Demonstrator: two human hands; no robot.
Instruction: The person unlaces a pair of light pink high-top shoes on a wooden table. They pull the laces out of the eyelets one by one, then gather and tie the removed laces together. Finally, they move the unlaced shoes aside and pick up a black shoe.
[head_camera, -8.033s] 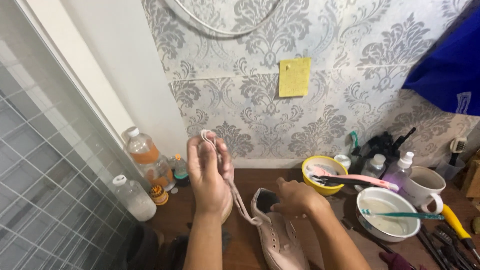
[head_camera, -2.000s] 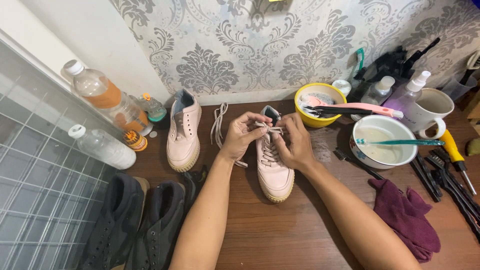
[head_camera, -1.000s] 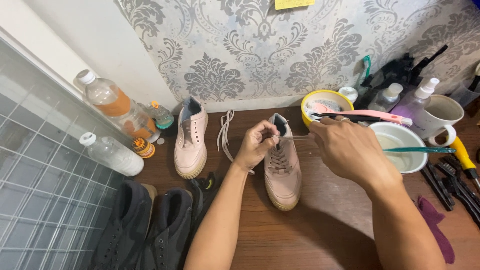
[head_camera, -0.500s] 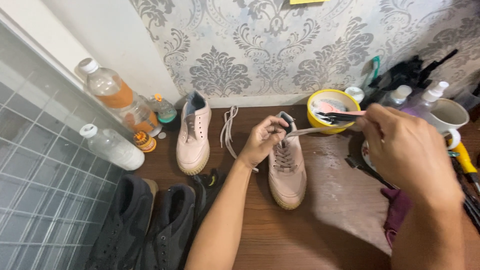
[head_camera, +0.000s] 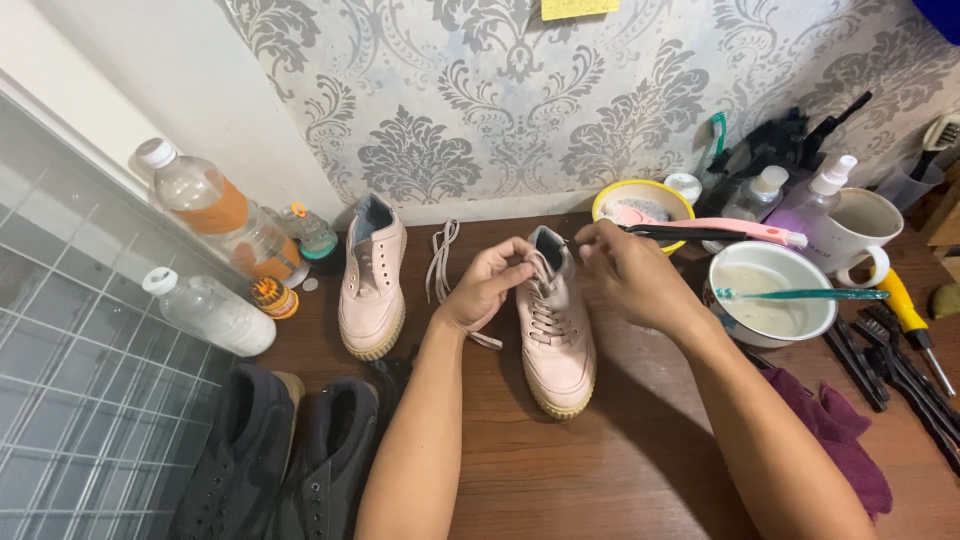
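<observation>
My left hand (head_camera: 490, 285) curls against the collar of the laced shoe (head_camera: 556, 325), fingers closed on its upper edge and on the lace (head_camera: 484, 335) that loops out below my palm. My right hand (head_camera: 628, 275) is at the other side of the collar, thumb and fingertips pinched together on the lace end near the top eyelets. The shoe stands upright on the desk (head_camera: 620, 460), toe toward me, heel toward the wall.

Just left of it the second shoe (head_camera: 371, 280) stands the same way, unlaced, with a loose lace (head_camera: 441, 260) lying on the desk between the two. Two dark shoes (head_camera: 285, 455) sit at the near left edge. Two bottles (head_camera: 215, 225) stand at the left, near the grid panel.

To the right, a yellow bowl (head_camera: 642, 197) and a white bowl (head_camera: 770, 290) each carry a toothbrush across the rim. A mug (head_camera: 858, 232) stands beyond the white bowl, and a purple cloth (head_camera: 838, 435) lies near my right forearm.
</observation>
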